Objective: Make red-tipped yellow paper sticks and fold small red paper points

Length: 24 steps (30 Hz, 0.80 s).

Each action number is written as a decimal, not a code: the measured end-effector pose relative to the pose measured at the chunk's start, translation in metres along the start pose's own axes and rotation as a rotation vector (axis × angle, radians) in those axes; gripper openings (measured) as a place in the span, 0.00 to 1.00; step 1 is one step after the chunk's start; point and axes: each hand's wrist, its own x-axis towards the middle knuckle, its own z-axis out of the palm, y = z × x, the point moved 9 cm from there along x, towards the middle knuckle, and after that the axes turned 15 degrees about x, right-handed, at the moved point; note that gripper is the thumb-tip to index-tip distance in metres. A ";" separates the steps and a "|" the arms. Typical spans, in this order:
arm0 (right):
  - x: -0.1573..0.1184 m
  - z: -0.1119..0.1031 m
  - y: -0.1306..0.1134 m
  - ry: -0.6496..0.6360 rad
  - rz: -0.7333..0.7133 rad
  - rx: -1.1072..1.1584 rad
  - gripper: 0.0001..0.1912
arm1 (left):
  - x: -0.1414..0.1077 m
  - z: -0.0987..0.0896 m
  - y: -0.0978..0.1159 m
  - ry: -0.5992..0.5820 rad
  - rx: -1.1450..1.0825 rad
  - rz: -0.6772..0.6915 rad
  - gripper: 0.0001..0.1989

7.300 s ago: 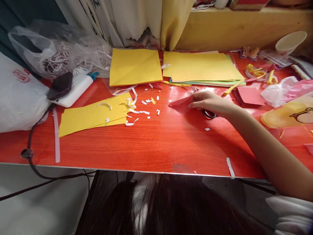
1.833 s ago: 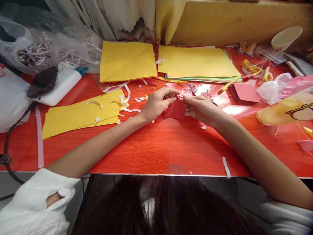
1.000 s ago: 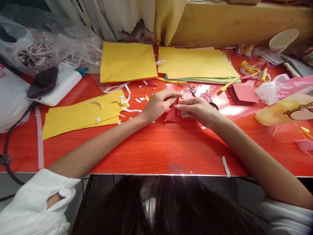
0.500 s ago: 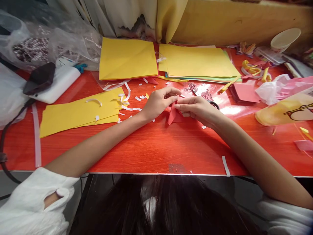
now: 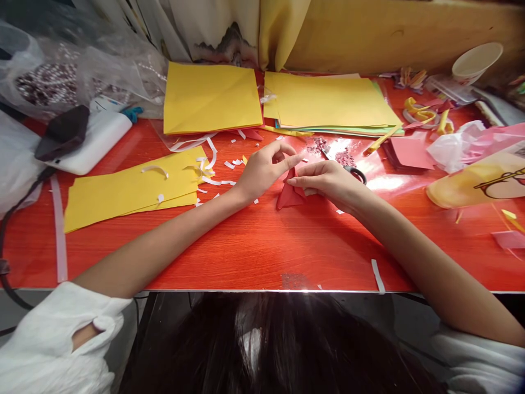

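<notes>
A small piece of folded red paper (image 5: 289,198) is held up just over the red table (image 5: 246,246), its folds forming a pointed shape. My left hand (image 5: 266,168) pinches its upper tip between thumb and fingers. From the other side, my right hand (image 5: 328,181) grips the paper with its thumb and fingertips, and the curled fingers hide part of it. Black-handled scissors (image 5: 357,174) lie right behind my right hand, with their blades toward dark red glitter-like bits (image 5: 345,157). Small white paper scraps (image 5: 229,164) are scattered beside my left hand.
Yellow sheets (image 5: 213,101) and a mixed paper stack (image 5: 328,101) lie at the back. Yellow strips (image 5: 123,191) are at left, near a white box-shaped device (image 5: 98,142). Pink paper squares (image 5: 410,150), a tilted cup (image 5: 476,63) and a yellowish container (image 5: 455,183) stand at right.
The red paper has turned so that a wider folded face shows toward me. My right fingertips have shifted slightly left across it; both hands stay at the paper.
</notes>
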 end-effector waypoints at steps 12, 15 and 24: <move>0.000 0.001 0.000 -0.029 -0.006 -0.069 0.14 | -0.003 0.006 0.008 -0.087 0.109 0.052 0.11; 0.000 0.002 0.000 -0.051 -0.008 -0.047 0.14 | -0.003 0.006 0.009 -0.082 0.117 0.048 0.10; 0.001 0.003 0.002 -0.113 0.013 -0.063 0.15 | -0.005 0.002 0.014 -0.048 0.118 0.058 0.09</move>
